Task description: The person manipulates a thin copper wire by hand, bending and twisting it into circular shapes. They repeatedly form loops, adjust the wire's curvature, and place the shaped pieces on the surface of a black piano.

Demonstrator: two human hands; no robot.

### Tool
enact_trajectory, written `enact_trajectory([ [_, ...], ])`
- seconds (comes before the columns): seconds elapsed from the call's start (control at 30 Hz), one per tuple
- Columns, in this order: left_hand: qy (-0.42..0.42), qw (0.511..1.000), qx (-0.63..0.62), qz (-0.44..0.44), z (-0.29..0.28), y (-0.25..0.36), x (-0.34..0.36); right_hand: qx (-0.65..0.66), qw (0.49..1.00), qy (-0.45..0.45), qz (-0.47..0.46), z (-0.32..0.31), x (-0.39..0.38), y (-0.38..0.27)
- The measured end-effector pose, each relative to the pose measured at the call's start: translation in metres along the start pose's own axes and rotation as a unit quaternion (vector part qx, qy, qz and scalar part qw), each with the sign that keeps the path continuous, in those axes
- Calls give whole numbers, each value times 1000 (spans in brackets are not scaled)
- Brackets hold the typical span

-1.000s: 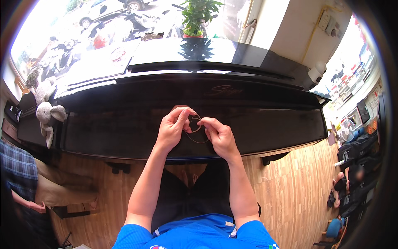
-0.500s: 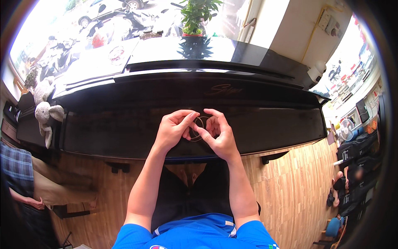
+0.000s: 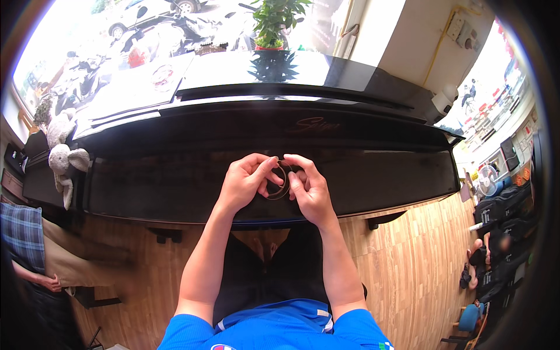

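My left hand (image 3: 245,181) is closed on a thin, tan coiled wire (image 3: 274,195), its thumb and forefinger pinched at the loop's upper left. My right hand (image 3: 310,189) has curled fingers on the same coil's right side, the thumb bent inward. Both hands are held over the dark closed front lid of a glossy black piano (image 3: 146,181), close together near its middle.
A grey plush toy (image 3: 61,157) hangs at the piano's left end. A potted plant (image 3: 274,20) stands beyond its top. Another person (image 3: 23,239) in plaid stands at left. A seated person (image 3: 479,256), black bags (image 3: 490,204) and a fan (image 3: 489,181) are at right.
My right thumb reached across to my left fingers half a second ago and has since drawn back to the coil's right side. The person at left has shifted slightly outward.
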State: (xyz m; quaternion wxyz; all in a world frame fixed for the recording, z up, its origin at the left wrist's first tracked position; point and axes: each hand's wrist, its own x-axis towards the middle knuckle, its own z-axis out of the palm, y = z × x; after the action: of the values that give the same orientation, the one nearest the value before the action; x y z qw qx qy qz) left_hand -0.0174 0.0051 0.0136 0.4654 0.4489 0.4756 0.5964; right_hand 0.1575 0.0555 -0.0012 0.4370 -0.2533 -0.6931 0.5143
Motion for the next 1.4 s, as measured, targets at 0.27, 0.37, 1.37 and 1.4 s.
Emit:
enact_trajectory([
  [0.27,32,999,-22,12,0,-1,1,-125,986,12,-110,3,-1,-10],
  [0.37,41,999,-28,14,1,-3,1,-118,988,24,-94,5,-3,-15],
  [1.37,26,998,25,57,2,-10,-7,161,966,188,-77,5,33,-67],
  [1.4,30,998,12,59,3,-10,-6,145,967,200,-68,7,35,-63],
])
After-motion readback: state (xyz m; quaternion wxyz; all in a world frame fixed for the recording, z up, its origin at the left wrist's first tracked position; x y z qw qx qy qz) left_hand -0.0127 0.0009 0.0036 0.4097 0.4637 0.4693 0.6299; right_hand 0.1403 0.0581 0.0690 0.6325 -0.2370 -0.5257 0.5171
